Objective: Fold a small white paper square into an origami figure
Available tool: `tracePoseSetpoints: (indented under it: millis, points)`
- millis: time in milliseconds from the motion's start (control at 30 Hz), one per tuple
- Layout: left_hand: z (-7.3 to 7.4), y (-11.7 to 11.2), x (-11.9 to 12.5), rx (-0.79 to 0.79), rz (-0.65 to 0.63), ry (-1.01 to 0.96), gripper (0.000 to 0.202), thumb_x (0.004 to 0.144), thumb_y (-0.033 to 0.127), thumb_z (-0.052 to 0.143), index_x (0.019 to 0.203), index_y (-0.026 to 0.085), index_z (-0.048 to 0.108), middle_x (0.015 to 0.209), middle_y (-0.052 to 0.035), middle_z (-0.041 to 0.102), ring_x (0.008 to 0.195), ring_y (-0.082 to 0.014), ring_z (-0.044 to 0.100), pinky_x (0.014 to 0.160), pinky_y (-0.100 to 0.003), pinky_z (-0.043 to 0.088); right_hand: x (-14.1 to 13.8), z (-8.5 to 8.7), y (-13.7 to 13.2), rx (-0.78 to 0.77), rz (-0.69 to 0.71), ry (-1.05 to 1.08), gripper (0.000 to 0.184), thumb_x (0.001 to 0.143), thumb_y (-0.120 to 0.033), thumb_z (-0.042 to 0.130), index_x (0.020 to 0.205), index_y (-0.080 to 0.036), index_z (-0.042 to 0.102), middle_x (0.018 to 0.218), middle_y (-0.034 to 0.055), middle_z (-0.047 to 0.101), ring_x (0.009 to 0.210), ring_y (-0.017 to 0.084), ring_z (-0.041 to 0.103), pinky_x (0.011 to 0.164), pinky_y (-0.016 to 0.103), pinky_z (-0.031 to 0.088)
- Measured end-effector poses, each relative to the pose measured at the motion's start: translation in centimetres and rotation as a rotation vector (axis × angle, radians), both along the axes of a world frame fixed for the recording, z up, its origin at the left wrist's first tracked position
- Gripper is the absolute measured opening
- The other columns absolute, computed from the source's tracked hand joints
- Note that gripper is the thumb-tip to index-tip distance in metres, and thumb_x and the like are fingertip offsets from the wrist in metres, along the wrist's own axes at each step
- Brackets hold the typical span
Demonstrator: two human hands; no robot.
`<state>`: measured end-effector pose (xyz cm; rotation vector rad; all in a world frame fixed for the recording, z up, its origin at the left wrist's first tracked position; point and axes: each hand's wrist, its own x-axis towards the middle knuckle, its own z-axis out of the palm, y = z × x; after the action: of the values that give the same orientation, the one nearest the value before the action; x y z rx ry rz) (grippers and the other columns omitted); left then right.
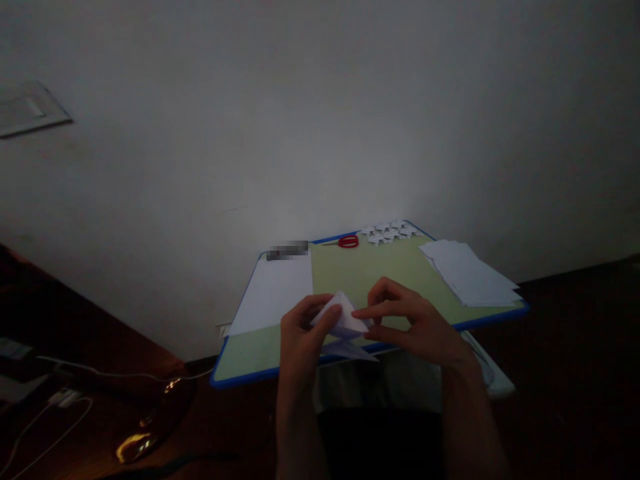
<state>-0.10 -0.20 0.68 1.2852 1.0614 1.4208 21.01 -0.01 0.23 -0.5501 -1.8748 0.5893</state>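
Above the near edge of the small table, a white folded paper [351,321] is between my two hands, with layered flaps and a pointed tip toward the lower right. My left hand [311,327] grips its left side, thumb on top and fingers behind. On the right side, my right hand [403,317] pinches the edge of the paper, the index finger lying on its face and the thumb below. The dim light hides the finer creases.
The green table [345,273] has a blue rim. On it lie white sheets [275,290] at left, red-handled scissors [349,241], several small folded paper pieces [389,231] at the back, and a paper stack [465,270] at right. A wall stands behind; a cable [125,375] runs left.
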Motion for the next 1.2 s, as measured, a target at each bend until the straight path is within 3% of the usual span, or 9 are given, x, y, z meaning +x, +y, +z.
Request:
tracePoseSetpoints:
  millis: [167, 333, 500, 667, 900, 1067, 1200]
  points:
    - [0.0, -0.2, -0.2, -0.067, -0.117, 0.040, 0.024, 0.074, 0.031, 0.089, 0.092, 0.017, 0.082, 0.084, -0.0052, 0.081, 0.069, -0.0155, 0.071, 0.061, -0.021, 0.052, 0.2, 0.3, -0.5, -0.066, 0.082, -0.044, 0.030, 0.086, -0.031, 0.085, 0.116, -0.033, 0.080, 0.097, 0.0001, 0.055, 0.088, 0.015, 0.058, 0.080, 0.029, 0.050]
    - [0.1, -0.4, -0.3, -0.090, -0.194, 0.040, 0.023, 0.074, 0.032, 0.091, 0.089, 0.017, 0.081, 0.080, -0.0041, 0.079, 0.066, -0.0140, 0.069, 0.061, -0.021, 0.052, 0.1, 0.5, -0.5, -0.145, 0.069, -0.098, 0.012, 0.089, -0.035, 0.082, 0.095, -0.025, 0.080, 0.091, -0.0004, 0.055, 0.084, 0.014, 0.058, 0.077, 0.028, 0.049]
    - [0.5, -0.4, 0.0, 0.015, -0.178, 0.047, 0.019, 0.078, 0.032, 0.088, 0.086, 0.018, 0.077, 0.079, -0.0019, 0.077, 0.071, -0.0130, 0.070, 0.066, -0.020, 0.053, -1.2, 0.7, 0.2, -0.166, -0.023, -0.018, 0.023, 0.097, -0.036, 0.073, 0.082, -0.021, 0.068, 0.084, -0.0017, 0.056, 0.077, 0.012, 0.056, 0.072, 0.026, 0.047]
    - [0.8, -0.9, 0.5, 0.091, -0.081, 0.089, 0.021, 0.080, 0.032, 0.088, 0.086, 0.018, 0.075, 0.081, -0.0022, 0.076, 0.074, -0.0139, 0.070, 0.069, -0.021, 0.055, -2.6, 0.8, 0.6, -0.136, -0.152, 0.121, 0.015, 0.097, -0.036, 0.074, 0.093, -0.022, 0.068, 0.084, -0.0012, 0.064, 0.075, 0.013, 0.060, 0.067, 0.027, 0.046]
    - [1.1, -1.3, 0.8, 0.106, -0.044, 0.069, 0.025, 0.080, 0.033, 0.087, 0.100, 0.020, 0.078, 0.076, -0.0014, 0.077, 0.071, -0.0160, 0.072, 0.069, -0.025, 0.057, -2.8, 0.7, 0.7, -0.004, -0.204, 0.198, 0.002, 0.094, -0.026, 0.077, 0.095, -0.024, 0.075, 0.087, 0.0010, 0.069, 0.080, 0.016, 0.064, 0.070, 0.030, 0.050]
    - [0.8, -1.0, 1.0, 0.101, -0.013, 0.065, 0.022, 0.086, 0.039, 0.081, 0.087, 0.017, 0.078, 0.083, -0.0052, 0.080, 0.074, -0.0170, 0.073, 0.066, -0.024, 0.055, -2.8, 0.6, 0.7, 0.033, -0.203, 0.209, 0.007, 0.092, -0.024, 0.080, 0.099, -0.026, 0.080, 0.087, 0.0008, 0.069, 0.080, 0.015, 0.066, 0.071, 0.029, 0.053]
    - [0.5, -0.8, 1.0, 0.098, -0.007, 0.057, 0.021, 0.085, 0.038, 0.082, 0.089, 0.018, 0.078, 0.080, -0.0040, 0.080, 0.072, -0.0163, 0.072, 0.065, -0.023, 0.053, -2.9, 0.7, 0.6, 0.073, -0.218, 0.192, 0.009, 0.092, -0.027, 0.079, 0.101, -0.029, 0.083, 0.088, 0.0011, 0.068, 0.080, 0.015, 0.066, 0.070, 0.028, 0.054]
